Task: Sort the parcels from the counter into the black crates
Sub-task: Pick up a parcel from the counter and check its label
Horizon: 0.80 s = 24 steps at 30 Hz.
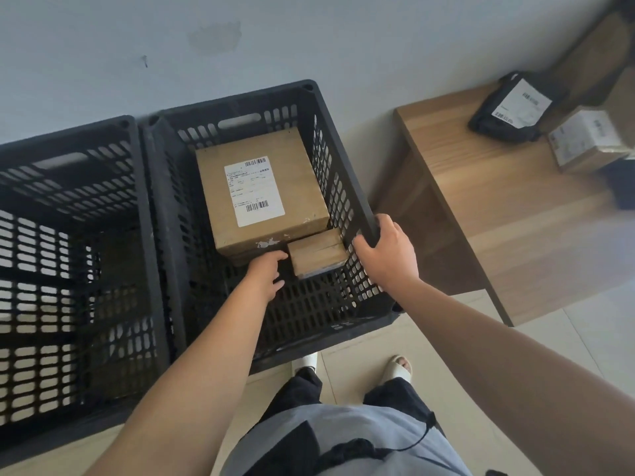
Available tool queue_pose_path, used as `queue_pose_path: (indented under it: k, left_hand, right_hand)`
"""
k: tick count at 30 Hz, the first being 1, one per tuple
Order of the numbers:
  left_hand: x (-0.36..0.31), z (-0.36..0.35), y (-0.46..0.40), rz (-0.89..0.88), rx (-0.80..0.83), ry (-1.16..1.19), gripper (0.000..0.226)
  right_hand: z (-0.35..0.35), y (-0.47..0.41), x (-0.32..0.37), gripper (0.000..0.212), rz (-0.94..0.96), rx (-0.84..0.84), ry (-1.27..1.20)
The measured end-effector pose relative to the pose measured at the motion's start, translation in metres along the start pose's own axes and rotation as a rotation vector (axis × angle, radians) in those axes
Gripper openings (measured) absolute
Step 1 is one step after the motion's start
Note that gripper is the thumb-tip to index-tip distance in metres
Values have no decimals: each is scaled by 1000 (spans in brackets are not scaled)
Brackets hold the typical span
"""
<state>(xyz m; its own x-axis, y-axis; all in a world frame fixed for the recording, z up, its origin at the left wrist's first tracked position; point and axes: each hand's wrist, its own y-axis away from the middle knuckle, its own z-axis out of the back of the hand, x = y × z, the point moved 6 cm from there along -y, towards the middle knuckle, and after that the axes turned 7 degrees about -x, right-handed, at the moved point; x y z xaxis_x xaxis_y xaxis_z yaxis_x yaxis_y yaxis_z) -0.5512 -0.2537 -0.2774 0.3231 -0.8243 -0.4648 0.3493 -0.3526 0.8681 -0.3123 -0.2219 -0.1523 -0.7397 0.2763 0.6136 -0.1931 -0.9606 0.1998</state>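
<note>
Two black crates stand side by side on the floor. In the right crate (161, 214) lies a large brown box (295, 187) with a white label, and a small brown box (318, 255) sits beside its near corner. My left hand (266, 274) reaches down inside this crate, fingers relaxed, just left of the small box and at the large box's near edge. My right hand (386, 255) grips the crate's right rim. The left crate (137, 187) shows only dim brown shapes at its bottom.
A wooden counter (481, 201) stands to the right of the crates. On its far end lie a black bagged parcel (512, 108) with a white label and a brown box (584, 140) with more cartons behind. A pale wall runs behind the crates. My feet stand on tiled floor.
</note>
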Motion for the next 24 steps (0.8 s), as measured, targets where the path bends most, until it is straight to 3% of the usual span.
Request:
queue_pose_path:
  k: [7,10,13,19,24]
  left_hand:
    - [3,6,63,-78,3,106,38]
    - [0,-4,103,-162,51,148,31]
    - [-3,-19,142,-251,80,150,30]
    - [-3,-93,221,-426,162,22,20]
    - [17,-179,271,-479,288,-103,17]
  right_hand:
    - [7,5,0,41,-43,50,-170]
    - [15,7,-8,48,-146,94,-326]
    - [39,9,-24,42,-226,90,-504]
    - [126,30,-82,24,-288,-19,-745]
    - [191,53,-147,22,-418,-161,-974]
